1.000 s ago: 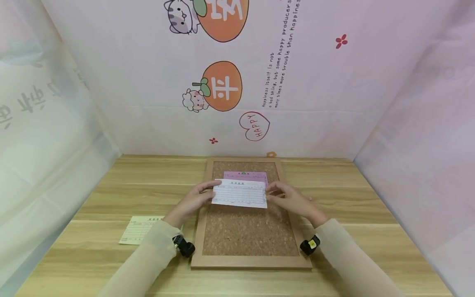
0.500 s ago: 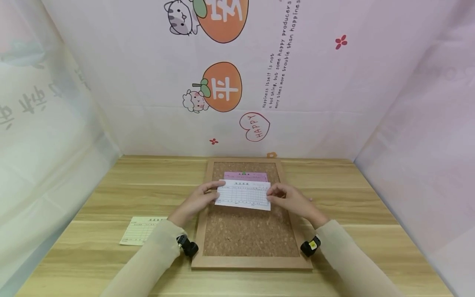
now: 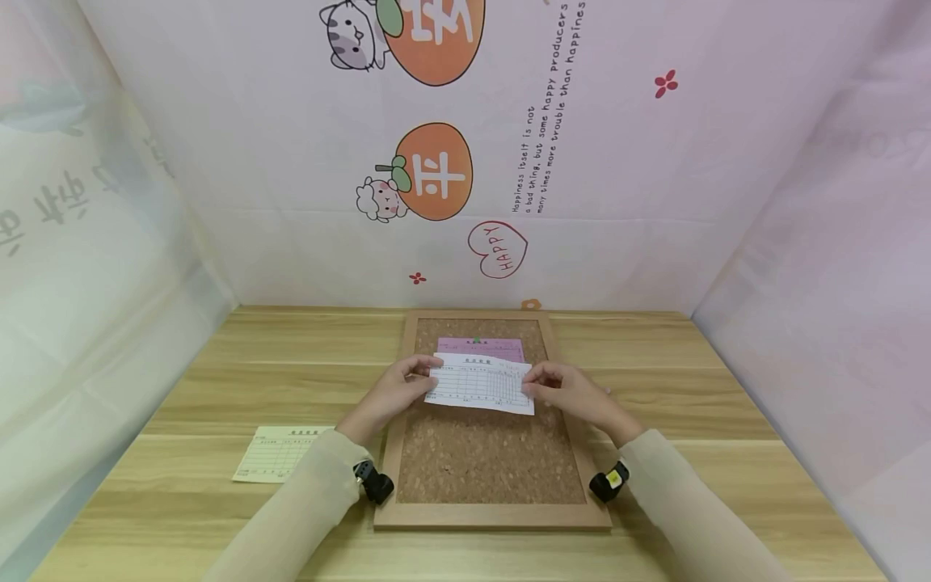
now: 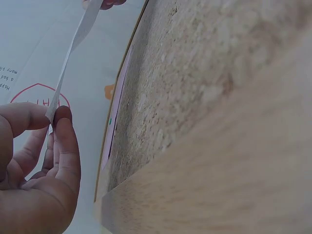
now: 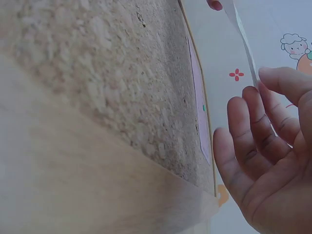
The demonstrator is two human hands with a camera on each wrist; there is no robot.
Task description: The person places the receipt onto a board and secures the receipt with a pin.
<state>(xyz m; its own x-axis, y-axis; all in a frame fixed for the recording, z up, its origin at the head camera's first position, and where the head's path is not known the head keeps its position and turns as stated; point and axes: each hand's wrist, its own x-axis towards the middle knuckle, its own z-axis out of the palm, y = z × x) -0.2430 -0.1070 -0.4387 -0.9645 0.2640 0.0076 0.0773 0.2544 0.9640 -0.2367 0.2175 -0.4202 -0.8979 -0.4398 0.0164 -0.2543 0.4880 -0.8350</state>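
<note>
Between both hands a white printed form (image 3: 480,385) is held up over the cork board (image 3: 487,461), its surface slightly bowed. My left hand (image 3: 398,391) pinches the slip's left edge between thumb and fingers; the left wrist view shows the paper (image 4: 68,58) edge-on, standing off the cork. At the opposite edge my right hand (image 3: 569,393) pinches it too, the other fingers loosely spread in the right wrist view. Behind the white slip, a pink form (image 3: 480,347) lies on the upper part of the board with a green pin (image 3: 477,340) at its top edge; its lower part is hidden.
A pale yellow form (image 3: 272,454) lies on the wooden table (image 3: 182,501) left of the board, partly covered by the left sleeve. The board's wooden frame (image 3: 494,516) borders the cork. Printed cloth walls (image 3: 604,202) enclose the back and sides.
The white form and my left hand have shifted a little to the right and slightly toward me. The paper now bows a bit more. My right hand has hardly moved.
</note>
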